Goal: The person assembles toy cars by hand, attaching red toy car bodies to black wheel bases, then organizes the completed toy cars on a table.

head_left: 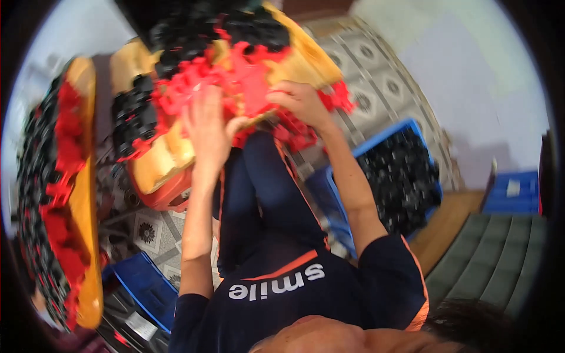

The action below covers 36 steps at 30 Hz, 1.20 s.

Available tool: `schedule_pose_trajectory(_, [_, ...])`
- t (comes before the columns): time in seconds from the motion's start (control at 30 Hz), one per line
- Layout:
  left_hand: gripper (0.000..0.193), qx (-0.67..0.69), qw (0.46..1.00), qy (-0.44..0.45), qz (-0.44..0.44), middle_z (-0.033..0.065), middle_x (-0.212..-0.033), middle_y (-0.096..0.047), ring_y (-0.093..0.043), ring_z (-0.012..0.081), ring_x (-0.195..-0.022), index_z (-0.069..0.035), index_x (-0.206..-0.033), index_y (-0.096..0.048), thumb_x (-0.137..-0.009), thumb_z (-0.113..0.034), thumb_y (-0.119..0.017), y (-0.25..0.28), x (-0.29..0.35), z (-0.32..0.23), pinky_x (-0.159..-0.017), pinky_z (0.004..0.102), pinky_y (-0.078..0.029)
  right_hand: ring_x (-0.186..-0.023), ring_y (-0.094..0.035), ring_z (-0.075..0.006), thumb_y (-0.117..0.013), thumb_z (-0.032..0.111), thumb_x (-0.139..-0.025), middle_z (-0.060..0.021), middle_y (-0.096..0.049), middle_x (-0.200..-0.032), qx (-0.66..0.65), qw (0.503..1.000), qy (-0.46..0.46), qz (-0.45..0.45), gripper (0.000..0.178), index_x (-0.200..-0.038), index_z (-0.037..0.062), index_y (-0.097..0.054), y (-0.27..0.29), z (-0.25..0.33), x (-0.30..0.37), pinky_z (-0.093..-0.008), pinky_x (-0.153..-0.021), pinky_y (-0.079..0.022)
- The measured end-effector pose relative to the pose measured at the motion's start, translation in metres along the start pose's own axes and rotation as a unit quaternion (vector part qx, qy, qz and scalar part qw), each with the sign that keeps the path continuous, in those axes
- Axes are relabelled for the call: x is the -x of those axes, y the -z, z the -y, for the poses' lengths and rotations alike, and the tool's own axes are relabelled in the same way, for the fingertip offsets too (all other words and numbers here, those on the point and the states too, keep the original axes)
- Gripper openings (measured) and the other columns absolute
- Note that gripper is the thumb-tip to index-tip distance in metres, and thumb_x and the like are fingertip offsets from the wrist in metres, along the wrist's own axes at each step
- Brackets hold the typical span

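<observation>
My left hand (207,120) lies over a heap of red plastic pieces (191,79), its fingers stretched out and the thumb apart. Opposite it, my right hand (299,105) has its fingers curled at the edge of a flat red plastic piece (256,88), with a bit of red showing between them. Motion blurs the fingertips. Both hands are above a yellow tabletop (309,53) in front of my knees. Black plastic parts (256,29) lie beyond the red ones, and more black parts (135,109) are at the left.
A blue crate (415,126) full of black parts stands right of my legs. At far left, a yellow board (88,235) carries red and black pieces. A red stool (176,194) is below the tabletop. The floor is patterned tile (147,226); a grey padded seat (494,253) is at right.
</observation>
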<state>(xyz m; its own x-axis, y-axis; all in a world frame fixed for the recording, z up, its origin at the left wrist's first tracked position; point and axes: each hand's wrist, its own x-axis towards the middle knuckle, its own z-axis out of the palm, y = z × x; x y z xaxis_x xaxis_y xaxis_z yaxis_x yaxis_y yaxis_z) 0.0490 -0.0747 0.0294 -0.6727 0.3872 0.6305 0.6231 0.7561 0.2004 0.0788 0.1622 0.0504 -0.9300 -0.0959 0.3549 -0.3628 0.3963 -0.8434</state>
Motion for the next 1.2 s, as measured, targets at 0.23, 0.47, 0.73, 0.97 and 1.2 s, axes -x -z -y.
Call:
schedule_pose_trajectory(0.23, [0.094,0.62,0.731,0.283,0.048,0.0165,-0.14,-0.041,-0.05,0.0258,-0.122,-0.01,-0.155,-0.008,-0.084,-0.003,-0.069,0.015,0.049,-0.087,-0.099,0.0388,-0.044,-0.079,-0.062,-0.0245,-0.073,0.027,-0.072,-0.0049,-0.062,-0.085,0.349,0.897,0.23,-0.144,0.025,-0.086,0.0087,-0.065,-0.053,0.054,0.126,-0.0404,-0.069,-0.049])
schedule_pose_trajectory(0.47, [0.065,0.684,0.551,0.437,0.195,0.0128,-0.141,-0.047,-0.054,0.0257,-0.124,-0.014,-0.151,-0.029,-0.094,-0.013,-0.062,-0.013,0.091,-0.116,-0.103,0.0422,-0.046,-0.089,-0.067,-0.0219,-0.062,0.024,-0.093,-0.008,-0.07,-0.1,0.064,0.912,-0.184,-0.36,0.022,-0.099,0.0045,-0.071,0.037,-0.023,0.251,-0.0342,-0.079,-0.052])
schedule_pose_trajectory(0.73, [0.069,0.728,0.468,0.441,0.237,0.0073,-0.14,-0.048,-0.054,0.0234,-0.122,-0.015,-0.152,-0.026,-0.096,-0.03,-0.063,-0.034,0.182,-0.041,-0.102,0.041,-0.046,-0.106,-0.057,-0.0372,-0.067,0.02,-0.085,-0.0158,-0.054,-0.112,0.513,0.579,-0.534,-0.342,0.034,-0.116,0.0102,-0.056,0.157,-0.216,0.461,-0.0483,-0.084,-0.051])
schedule_pose_trajectory(0.97, [0.073,0.768,0.385,0.45,0.243,0.0089,-0.142,-0.046,-0.052,0.0249,-0.125,-0.018,-0.153,-0.025,-0.095,-0.056,-0.049,-0.015,0.135,-0.09,-0.104,0.0427,-0.044,-0.098,-0.056,-0.0283,-0.069,0.026,-0.079,-0.0108,-0.056,-0.103,0.696,0.498,-0.495,-0.154,0.026,-0.097,0.007,-0.064,0.18,-0.235,0.475,-0.0411,-0.079,-0.046])
schedule_pose_trajectory(1.2, [0.065,0.733,0.451,0.434,0.266,0.0095,-0.146,-0.043,-0.052,0.0258,-0.126,-0.018,-0.153,-0.027,-0.1,-0.049,-0.047,-0.012,0.122,-0.106,-0.106,0.0431,-0.043,-0.098,-0.061,-0.0264,-0.063,0.025,-0.083,-0.0069,-0.063,-0.098,0.677,0.508,-0.523,-0.104,0.018,-0.095,0.0114,-0.067,0.173,-0.254,0.489,-0.0415,-0.082,-0.046])
